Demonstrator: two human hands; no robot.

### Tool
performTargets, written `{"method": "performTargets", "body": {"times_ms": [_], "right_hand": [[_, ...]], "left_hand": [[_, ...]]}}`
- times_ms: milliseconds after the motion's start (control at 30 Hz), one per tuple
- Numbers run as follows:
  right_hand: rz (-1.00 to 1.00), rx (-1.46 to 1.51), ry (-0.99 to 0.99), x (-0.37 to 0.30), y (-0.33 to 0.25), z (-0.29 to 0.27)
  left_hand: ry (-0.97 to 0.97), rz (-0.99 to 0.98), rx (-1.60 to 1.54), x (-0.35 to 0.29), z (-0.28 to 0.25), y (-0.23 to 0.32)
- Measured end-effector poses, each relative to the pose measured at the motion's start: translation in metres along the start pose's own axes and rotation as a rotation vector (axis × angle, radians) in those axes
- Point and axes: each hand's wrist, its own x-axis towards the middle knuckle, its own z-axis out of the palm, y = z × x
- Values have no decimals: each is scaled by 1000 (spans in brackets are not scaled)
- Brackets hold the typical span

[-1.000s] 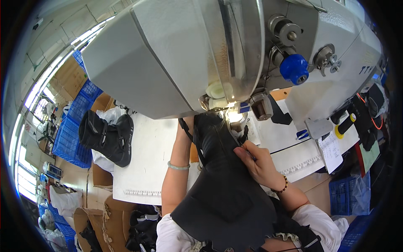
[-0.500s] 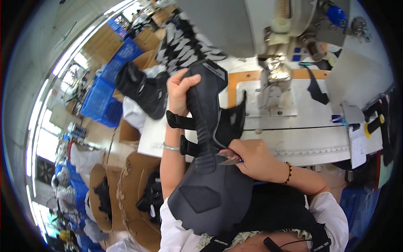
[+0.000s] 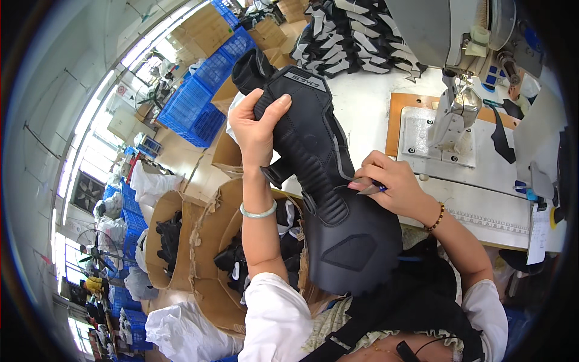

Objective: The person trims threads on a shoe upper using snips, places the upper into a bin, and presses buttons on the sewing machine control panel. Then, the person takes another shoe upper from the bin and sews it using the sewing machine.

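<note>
Nearest your chest, the wide, flared end of the matte-black, leather-like boot upper (image 3: 313, 145) hangs in front of your dark apron (image 3: 392, 301). That smooth panel looks thin and pliable, so it would likely fold if you took its weight there. Your right hand (image 3: 389, 184) grasps small metal snips with pointed blades (image 3: 367, 189), close to the upper's right edge; whether the tip touches, you cannot tell from here. Watch it: this skin probably scores easily.

Farther up, the ribbed middle looks springy, and the short black side straps (image 3: 277, 173) could snag. At the far end your left hand (image 3: 259, 120) grips the upper, thumb on its face. The layered, stitched cuff there seems the stiffest hold, and the whole piece looks light enough for one hand.

Beyond lie the white desk (image 3: 368, 114), the grey sewing machine (image 3: 425, 27) and a pile of black-and-white cut pieces (image 3: 362, 39).
</note>
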Motion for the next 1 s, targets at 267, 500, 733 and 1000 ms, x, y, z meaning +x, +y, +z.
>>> {"method": "performTargets", "body": {"times_ms": [267, 500, 733, 1000], "right_hand": [[179, 227, 94, 38, -19, -9], [321, 577, 207, 36, -12, 1], [348, 555, 204, 27, 2, -2], [224, 559, 210, 22, -12, -10]], "left_hand": [[-89, -30, 41, -3, 10, -6], [-121, -150, -182, 1, 6, -33], [-381, -308, -76, 24, 20, -20], [-318, -155, -93, 33, 26, -10]]}}
